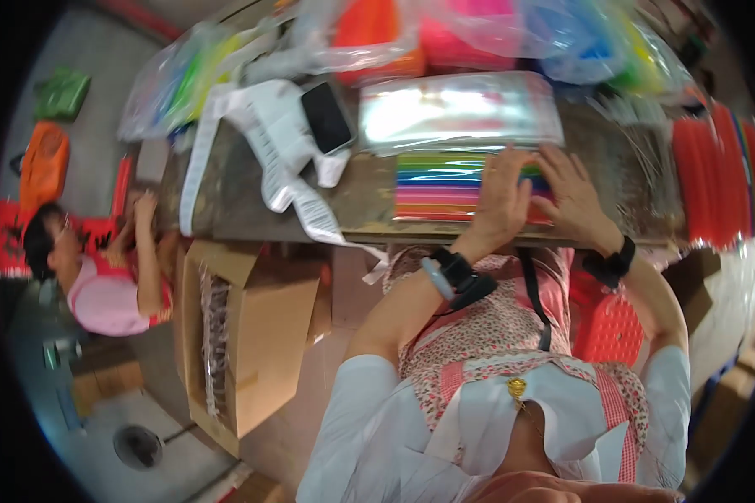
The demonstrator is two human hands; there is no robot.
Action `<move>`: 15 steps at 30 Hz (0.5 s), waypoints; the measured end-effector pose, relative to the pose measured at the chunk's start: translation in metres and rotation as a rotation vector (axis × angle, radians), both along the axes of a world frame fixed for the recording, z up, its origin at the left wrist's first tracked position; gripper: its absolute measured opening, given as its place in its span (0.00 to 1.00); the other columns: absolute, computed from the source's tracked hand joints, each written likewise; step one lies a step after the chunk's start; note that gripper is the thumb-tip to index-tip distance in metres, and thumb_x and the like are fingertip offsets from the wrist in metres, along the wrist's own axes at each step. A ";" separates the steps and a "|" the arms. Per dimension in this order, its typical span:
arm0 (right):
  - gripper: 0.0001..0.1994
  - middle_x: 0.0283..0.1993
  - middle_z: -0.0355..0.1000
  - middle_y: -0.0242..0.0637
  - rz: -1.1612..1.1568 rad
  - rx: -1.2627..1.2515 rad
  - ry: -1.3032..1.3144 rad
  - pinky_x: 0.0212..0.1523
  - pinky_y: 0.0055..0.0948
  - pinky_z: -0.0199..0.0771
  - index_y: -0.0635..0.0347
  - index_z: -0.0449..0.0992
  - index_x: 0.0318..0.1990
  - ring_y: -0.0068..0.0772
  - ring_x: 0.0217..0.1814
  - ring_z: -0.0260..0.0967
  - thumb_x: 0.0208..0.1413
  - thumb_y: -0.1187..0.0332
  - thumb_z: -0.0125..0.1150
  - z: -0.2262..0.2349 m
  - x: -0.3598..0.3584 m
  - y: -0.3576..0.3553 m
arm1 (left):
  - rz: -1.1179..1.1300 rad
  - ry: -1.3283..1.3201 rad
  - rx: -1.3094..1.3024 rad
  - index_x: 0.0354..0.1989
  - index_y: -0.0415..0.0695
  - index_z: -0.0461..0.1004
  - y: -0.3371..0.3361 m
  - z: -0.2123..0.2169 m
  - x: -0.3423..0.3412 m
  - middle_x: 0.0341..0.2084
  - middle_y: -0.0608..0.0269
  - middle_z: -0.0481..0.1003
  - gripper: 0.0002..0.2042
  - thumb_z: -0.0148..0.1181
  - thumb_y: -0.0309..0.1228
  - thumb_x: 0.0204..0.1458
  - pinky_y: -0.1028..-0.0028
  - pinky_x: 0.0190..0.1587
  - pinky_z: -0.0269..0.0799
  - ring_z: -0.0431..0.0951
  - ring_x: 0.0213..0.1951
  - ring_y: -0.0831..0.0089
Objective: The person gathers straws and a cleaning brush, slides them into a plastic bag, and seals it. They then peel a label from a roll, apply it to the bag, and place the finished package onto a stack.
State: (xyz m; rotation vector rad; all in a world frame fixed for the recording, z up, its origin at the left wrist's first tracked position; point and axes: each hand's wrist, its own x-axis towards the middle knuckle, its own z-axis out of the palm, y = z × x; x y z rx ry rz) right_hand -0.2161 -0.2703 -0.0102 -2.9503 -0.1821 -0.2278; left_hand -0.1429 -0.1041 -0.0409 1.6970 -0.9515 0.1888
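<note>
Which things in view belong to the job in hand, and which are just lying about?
Job in hand:
- multicoloured striped pack, under the left hand and right hand
- clear plastic packs, probably, lying just beyond it

Lying about, by the look of it:
- phone-like device
- orange case
- green bundle

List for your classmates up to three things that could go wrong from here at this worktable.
1. The film-wrapped packet of rainbow-coloured strips lies close to the front edge of the table, so the left hand or right hand might push it off.
2. The white label strip hangs over that edge near the open cardboard box; it could snag and perhaps drag the smartphone beside it.
3. The glossy clear-plastic pack just behind the packet might slide if knocked.
</note>
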 end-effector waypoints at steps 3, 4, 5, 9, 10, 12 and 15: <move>0.33 0.72 0.51 0.43 0.042 -0.002 -0.060 0.72 0.47 0.41 0.58 0.59 0.66 0.44 0.75 0.45 0.55 0.54 0.56 -0.021 0.005 0.018 | 0.063 0.104 -0.107 0.54 0.39 0.65 0.009 0.004 -0.002 0.52 0.49 0.68 0.16 0.52 0.25 0.56 0.59 0.62 0.56 0.65 0.59 0.53; 0.33 0.72 0.50 0.41 0.034 -0.008 -0.081 0.72 0.48 0.39 0.56 0.57 0.67 0.43 0.75 0.44 0.56 0.52 0.55 -0.025 0.004 0.023 | 0.050 0.203 -0.194 0.54 0.39 0.66 0.014 0.006 -0.003 0.52 0.50 0.69 0.16 0.52 0.25 0.56 0.61 0.61 0.59 0.66 0.58 0.55; 0.33 0.72 0.50 0.41 0.056 -0.007 -0.083 0.72 0.48 0.39 0.56 0.57 0.67 0.43 0.75 0.44 0.56 0.52 0.55 -0.025 0.006 0.021 | 0.021 0.298 -0.285 0.54 0.39 0.66 0.017 0.010 -0.001 0.51 0.50 0.69 0.16 0.53 0.26 0.56 0.62 0.59 0.61 0.68 0.58 0.56; 0.32 0.73 0.49 0.41 0.061 0.043 0.025 0.72 0.48 0.39 0.54 0.57 0.68 0.43 0.75 0.43 0.59 0.52 0.52 -0.017 0.011 0.016 | 0.188 -0.090 -0.206 0.49 0.38 0.71 0.096 0.009 -0.020 0.46 0.53 0.74 0.13 0.56 0.25 0.56 0.69 0.46 0.72 0.77 0.43 0.62; 0.31 0.72 0.50 0.41 0.072 0.084 -0.081 0.72 0.48 0.40 0.54 0.57 0.68 0.43 0.75 0.44 0.59 0.52 0.52 -0.010 0.010 0.016 | 0.248 0.111 -0.171 0.45 0.39 0.73 0.128 -0.003 -0.034 0.40 0.56 0.76 0.09 0.57 0.25 0.56 0.73 0.39 0.73 0.78 0.34 0.67; 0.30 0.71 0.53 0.42 0.085 0.170 -0.287 0.72 0.48 0.41 0.54 0.58 0.67 0.44 0.74 0.46 0.60 0.53 0.51 0.005 0.002 0.018 | 0.470 0.418 -0.049 0.37 0.41 0.76 0.191 -0.017 -0.049 0.33 0.65 0.78 0.06 0.57 0.30 0.58 0.78 0.34 0.71 0.76 0.32 0.78; 0.28 0.69 0.57 0.42 0.087 0.271 -0.235 0.72 0.49 0.41 0.55 0.60 0.66 0.46 0.73 0.49 0.59 0.56 0.52 0.014 -0.008 0.040 | 0.745 0.724 -0.252 0.37 0.43 0.76 0.264 -0.086 -0.047 0.34 0.67 0.78 0.06 0.57 0.31 0.57 0.78 0.37 0.69 0.75 0.34 0.77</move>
